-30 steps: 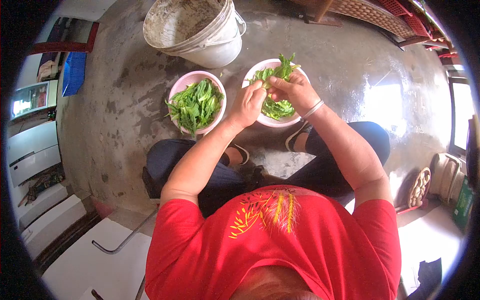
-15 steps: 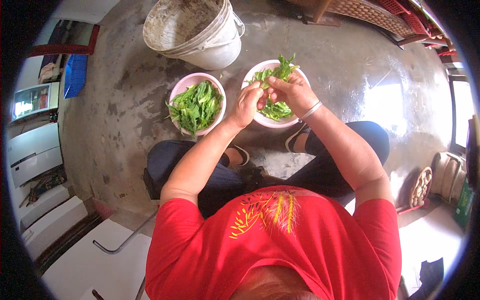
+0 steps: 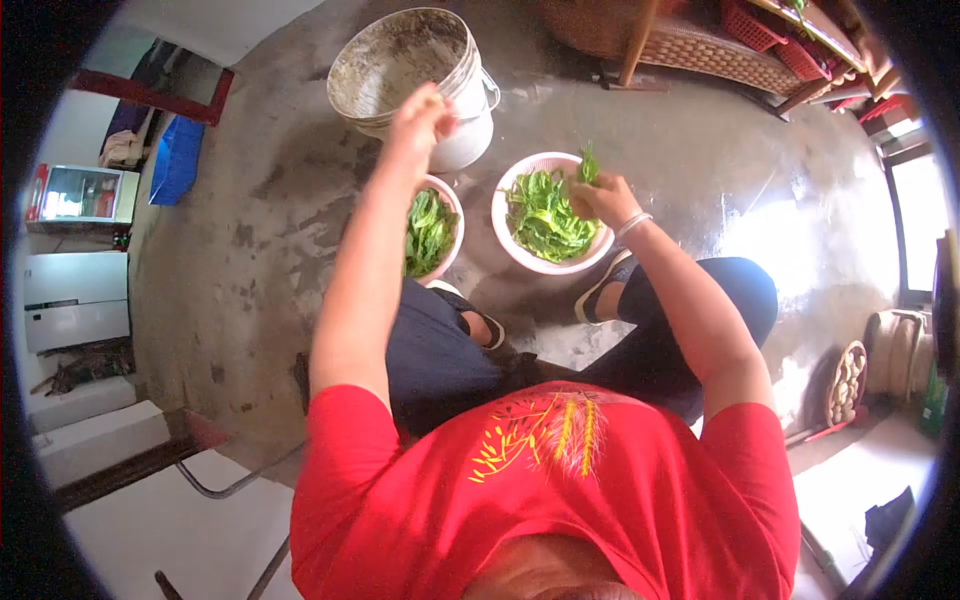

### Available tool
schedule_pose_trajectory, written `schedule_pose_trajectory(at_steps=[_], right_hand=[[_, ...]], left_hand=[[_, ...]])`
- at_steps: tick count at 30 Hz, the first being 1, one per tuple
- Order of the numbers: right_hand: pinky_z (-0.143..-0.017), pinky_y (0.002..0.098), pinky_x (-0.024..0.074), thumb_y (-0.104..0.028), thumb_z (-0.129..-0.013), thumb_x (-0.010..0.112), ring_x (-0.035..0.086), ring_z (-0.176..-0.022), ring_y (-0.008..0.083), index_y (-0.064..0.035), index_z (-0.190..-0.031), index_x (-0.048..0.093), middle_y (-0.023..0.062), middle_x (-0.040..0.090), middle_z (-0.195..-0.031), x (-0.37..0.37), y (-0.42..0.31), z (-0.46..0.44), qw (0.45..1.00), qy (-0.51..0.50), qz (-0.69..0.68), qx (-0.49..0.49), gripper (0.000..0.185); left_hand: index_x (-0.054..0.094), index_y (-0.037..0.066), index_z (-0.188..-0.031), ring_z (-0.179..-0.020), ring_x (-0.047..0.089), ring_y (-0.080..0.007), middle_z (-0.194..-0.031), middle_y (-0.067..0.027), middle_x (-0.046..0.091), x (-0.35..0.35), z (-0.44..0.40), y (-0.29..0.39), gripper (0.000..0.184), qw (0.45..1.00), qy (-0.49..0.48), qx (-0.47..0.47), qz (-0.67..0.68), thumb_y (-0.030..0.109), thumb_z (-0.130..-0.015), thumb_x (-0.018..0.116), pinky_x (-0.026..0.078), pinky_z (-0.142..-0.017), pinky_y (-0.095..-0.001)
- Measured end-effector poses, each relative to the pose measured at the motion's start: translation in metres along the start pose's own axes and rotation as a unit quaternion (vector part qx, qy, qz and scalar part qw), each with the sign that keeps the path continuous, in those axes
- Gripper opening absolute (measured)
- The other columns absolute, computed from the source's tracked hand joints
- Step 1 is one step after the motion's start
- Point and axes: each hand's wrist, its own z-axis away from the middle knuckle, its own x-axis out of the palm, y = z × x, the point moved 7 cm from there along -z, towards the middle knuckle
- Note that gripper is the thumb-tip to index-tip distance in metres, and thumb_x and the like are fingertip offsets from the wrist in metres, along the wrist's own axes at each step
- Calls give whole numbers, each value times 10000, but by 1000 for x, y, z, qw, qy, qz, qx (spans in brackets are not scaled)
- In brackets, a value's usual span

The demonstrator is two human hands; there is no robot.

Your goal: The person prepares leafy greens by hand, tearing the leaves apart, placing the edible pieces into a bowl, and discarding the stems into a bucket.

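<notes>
My left hand (image 3: 422, 125) is raised in front of the white bucket (image 3: 468, 138), near its open mouth. Motion smears its fingers, and whether anything is in them cannot be made out. My right hand (image 3: 606, 200) is closed on a sprig of leafy greens (image 3: 588, 165), over the right side of a pink-rimmed basket (image 3: 502, 232). Loose leafy greens (image 3: 548, 215) fill that basket. A second pink basket (image 3: 457, 235) with more green leaves (image 3: 428, 232) stands to the left, partly hidden by my left forearm.
The bucket's inside is stained. My shoes (image 3: 598, 295) stand close to the baskets on the concrete floor (image 3: 265, 300). A wooden piece of furniture with woven panels (image 3: 700, 55) is at the far right. A bent metal bar (image 3: 225, 490) lies at the lower left.
My hands were together over the right basket, both on the greens. My left hand has moved up and left to the bucket; my right hand keeps the sprig. The view has shifted slightly.
</notes>
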Motion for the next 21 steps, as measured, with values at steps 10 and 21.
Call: schedule_pose_trajectory(at_steps=[10,21], right_hand=[[-706,294,521,-207,-725,705,585,-923,197,6,-1310,356,181,555,-1110,-2,128,-9,984,-26,177,17,714],[-897,365,421,-251,-716,636,554,-1019,323,-101,-1115,595,205,578,-1093,-21,88,1,883,63,465,-16,428]], left_hand=[[396,24,-1214,-935,552,-245,-1120,-140,495,-75,-21,-25,387,989,94,-63,95,121,-862,524,489,-739,-344],[497,53,-1165,-868,573,-146,-1013,-70,589,-77,25,-52,298,992,-21,-110,54,176,-893,504,467,-711,-266]])
